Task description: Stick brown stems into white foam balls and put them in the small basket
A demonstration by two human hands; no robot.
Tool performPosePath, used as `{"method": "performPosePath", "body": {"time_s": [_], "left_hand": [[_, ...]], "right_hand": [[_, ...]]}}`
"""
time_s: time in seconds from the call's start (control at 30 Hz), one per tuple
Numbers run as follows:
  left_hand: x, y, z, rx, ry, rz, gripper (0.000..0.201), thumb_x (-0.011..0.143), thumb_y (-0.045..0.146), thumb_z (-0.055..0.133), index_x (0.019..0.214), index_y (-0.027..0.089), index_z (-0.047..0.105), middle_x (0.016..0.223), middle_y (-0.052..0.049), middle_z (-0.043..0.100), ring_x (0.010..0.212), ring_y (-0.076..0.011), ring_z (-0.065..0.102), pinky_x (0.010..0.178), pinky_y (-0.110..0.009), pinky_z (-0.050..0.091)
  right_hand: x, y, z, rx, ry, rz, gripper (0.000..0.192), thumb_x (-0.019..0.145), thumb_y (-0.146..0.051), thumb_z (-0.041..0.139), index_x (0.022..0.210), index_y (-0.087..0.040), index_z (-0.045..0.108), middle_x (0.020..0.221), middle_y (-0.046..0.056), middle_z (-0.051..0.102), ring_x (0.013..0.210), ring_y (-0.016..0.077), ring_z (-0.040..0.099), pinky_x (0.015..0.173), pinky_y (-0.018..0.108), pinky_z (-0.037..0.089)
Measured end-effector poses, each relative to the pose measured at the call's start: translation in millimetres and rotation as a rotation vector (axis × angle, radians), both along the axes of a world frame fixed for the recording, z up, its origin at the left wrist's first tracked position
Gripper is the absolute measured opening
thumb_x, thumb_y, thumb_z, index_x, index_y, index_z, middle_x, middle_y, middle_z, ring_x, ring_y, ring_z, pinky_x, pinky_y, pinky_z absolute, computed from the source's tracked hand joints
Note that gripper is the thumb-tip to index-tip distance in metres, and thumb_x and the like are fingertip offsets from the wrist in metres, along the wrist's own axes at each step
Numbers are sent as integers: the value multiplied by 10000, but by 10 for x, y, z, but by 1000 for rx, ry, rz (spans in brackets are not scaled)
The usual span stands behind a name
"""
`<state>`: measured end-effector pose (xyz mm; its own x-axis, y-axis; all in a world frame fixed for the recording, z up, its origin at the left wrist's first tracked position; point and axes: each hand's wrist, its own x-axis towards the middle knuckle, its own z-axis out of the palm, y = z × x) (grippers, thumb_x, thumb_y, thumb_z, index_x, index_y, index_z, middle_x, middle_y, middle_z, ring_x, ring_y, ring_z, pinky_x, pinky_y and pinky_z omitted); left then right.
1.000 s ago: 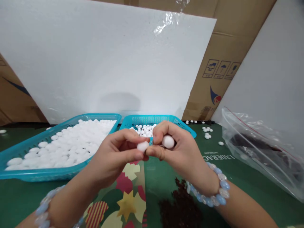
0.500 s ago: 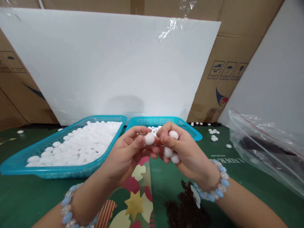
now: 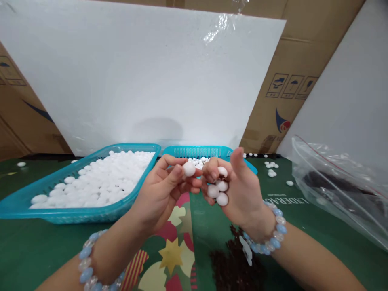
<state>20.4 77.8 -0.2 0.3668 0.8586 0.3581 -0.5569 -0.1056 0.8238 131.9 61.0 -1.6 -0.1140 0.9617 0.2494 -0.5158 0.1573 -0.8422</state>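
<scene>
My left fingers (image 3: 177, 171) are pinched shut on one white bead (image 3: 189, 169), thumb under it and forefinger over it, held up in the air just in front of the small basket (image 3: 212, 151). The left hand (image 3: 160, 194) sits close to the right hand (image 3: 242, 190), their fingertips almost touching. My right fingers (image 3: 212, 171) are curled in around three more beads (image 3: 220, 186), stacked one above another against the palm; the thumb stands up free, so that hand is partly closed, holding the three in the curl. Both hands hover above the worktop (image 3: 36, 242), over its green cover with stars and stripes printed on it.

Each wrist wears a bracelet of blue and pale stones: the left one (image 3: 87, 264) low in my view, the right one (image 3: 271, 238) just behind the hand.

To the left lies the big tray (image 3: 24, 204), turquoise, heaped with white beads. The small basket behind my hands holds a thinner layer of them. A few loose beads (image 3: 270, 171) lie on the cover to the right of the basket, and one far left near the edge. A dark crumbly heap (image 3: 233, 266) lies on the cover below my right wrist. At the right a clear bag (image 3: 339, 190) with something dark inside lies open. White boards (image 3: 136, 81) lean on cardboard boxes (image 3: 294, 81) behind everything.
</scene>
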Motion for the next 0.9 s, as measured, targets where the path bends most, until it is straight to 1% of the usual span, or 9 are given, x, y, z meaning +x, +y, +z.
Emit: {"method": "performPosePath", "body": {"time_s": [0.17,0.3,0.4,0.47,0.63,0.7,0.8,0.87,0.9], "left_hand": [[21,22,-39,78,62,139,71,537,164,599,571,158,538,572,34,594,477,-57,535,456,-115,453],[20,-2,-48,248,281,230,93,568,80,540,601,163,566,605,29,574,528,-82,545,442,-133,471],[6,-52,-36,398,481,342,106,581,87,521,630,177,547,639,36,563,512,-90,546,414,-154,478],[-8,-75,-40,566,630,467,121,590,102,521,675,186,530,641,40,568,506,-85,544,431,-149,475],[-39,-56,-105,1212,859,783,91,633,99,479,692,148,528,747,-37,592,696,-128,545,628,-208,465],[-36,-38,-116,1354,855,805,104,663,101,440,690,130,536,758,-65,588,702,-126,543,633,-203,462],[-15,-43,-90,1422,848,739,158,682,105,407,662,100,564,695,-80,589,647,-114,547,601,-170,462],[-7,-74,-67,1363,810,659,148,666,108,435,678,105,583,697,-77,592,645,-115,545,613,-162,455],[-9,-94,-65,1270,776,605,125,638,111,477,687,123,591,711,-68,593,660,-119,542,635,-165,449]], "right_hand": [[-42,39,-18,-130,58,36,400,515,-521,504,406,-154,388,371,-62,354,311,39,375,236,130,267],[-123,75,-87,-274,121,50,325,532,-462,533,492,-160,418,353,-69,410,281,28,360,234,113,261],[-154,91,-123,-292,176,67,334,516,-467,538,489,-157,416,336,-78,405,262,22,341,234,116,262],[-154,97,-133,-263,187,84,338,504,-475,538,494,-158,422,339,-79,404,263,22,338,238,119,264],[-156,91,-143,-261,211,88,318,497,-453,543,496,-163,414,326,-78,404,263,24,336,251,119,261],[-172,80,-151,-295,240,68,297,494,-404,563,478,-159,396,303,-91,369,251,14,316,245,107,247],[-195,69,-164,-325,292,24,286,497,-312,575,440,-153,344,288,-108,313,234,-8,260,227,88,191],[-199,73,-166,-317,331,6,275,502,-247,562,419,-151,318,291,-109,298,235,-13,240,222,84,157],[-196,78,-164,-314,345,16,260,507,-229,549,413,-150,319,292,-106,303,238,-12,247,223,85,159]]}}
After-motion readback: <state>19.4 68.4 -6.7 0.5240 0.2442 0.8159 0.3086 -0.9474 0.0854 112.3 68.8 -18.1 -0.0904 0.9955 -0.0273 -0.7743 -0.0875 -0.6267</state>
